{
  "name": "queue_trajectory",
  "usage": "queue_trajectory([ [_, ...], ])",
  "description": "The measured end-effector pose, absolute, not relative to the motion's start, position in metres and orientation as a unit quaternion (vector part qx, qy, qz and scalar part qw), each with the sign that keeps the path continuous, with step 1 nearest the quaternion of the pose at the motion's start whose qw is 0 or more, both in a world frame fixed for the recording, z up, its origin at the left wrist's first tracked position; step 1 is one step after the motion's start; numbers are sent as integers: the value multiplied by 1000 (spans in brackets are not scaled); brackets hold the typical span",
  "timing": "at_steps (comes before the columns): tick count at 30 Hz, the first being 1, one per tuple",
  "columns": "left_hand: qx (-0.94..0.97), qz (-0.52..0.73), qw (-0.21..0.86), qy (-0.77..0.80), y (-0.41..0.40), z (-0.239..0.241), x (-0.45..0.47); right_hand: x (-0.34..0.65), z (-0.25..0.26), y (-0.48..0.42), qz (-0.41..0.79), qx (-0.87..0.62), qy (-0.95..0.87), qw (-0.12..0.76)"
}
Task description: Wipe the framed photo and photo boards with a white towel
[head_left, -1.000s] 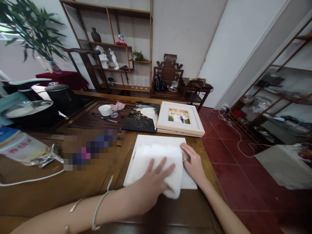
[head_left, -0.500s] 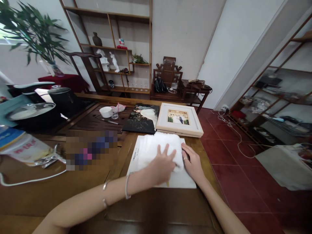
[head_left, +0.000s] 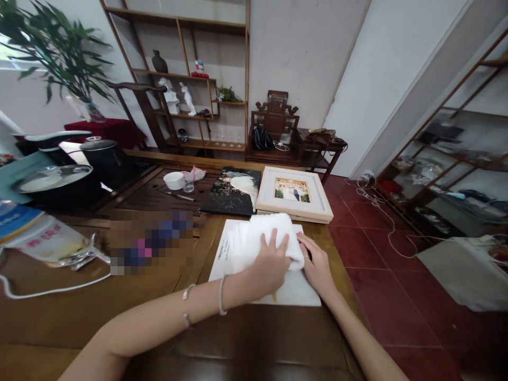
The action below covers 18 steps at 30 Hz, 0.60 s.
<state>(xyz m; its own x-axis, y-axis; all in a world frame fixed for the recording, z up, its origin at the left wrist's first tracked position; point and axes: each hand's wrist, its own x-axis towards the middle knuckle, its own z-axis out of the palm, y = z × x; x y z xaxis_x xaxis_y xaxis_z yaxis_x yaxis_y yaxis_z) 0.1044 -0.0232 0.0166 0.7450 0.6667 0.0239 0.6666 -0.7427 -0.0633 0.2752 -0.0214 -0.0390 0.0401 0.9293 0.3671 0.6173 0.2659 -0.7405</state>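
White cloth (head_left: 250, 241) is on the white board (head_left: 299, 290), under my left hand (head_left: 271, 264) with fingers spread. My right hand (head_left: 317, 264), half bent, touches board's three-o'clock edge; its grip I cannot tell. Toward six, the table (head_left: 206, 344) continues.

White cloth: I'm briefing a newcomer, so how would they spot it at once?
On the brown wooden table, find the flat white panel nearer the camera than the framed photo. The white cloth lies on it, under the left hand, its soft, fluffy folds unlike the panel's flat surface.
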Motion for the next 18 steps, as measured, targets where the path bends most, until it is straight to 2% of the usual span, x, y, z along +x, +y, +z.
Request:
queue_trajectory([
  [5, -934, -53, 86, -343, -14, -1, 117, 277, -38, -20, 261, -605, -569, 492],
  [10, -948, -28, 65, -311, -51, 6, 127, 278, -34, -16, 288, -600, -492, 561],
  [18, -963, -51, 54, -259, -115, -5, 117, 277, -38, -15, 347, -547, -450, 614],
])
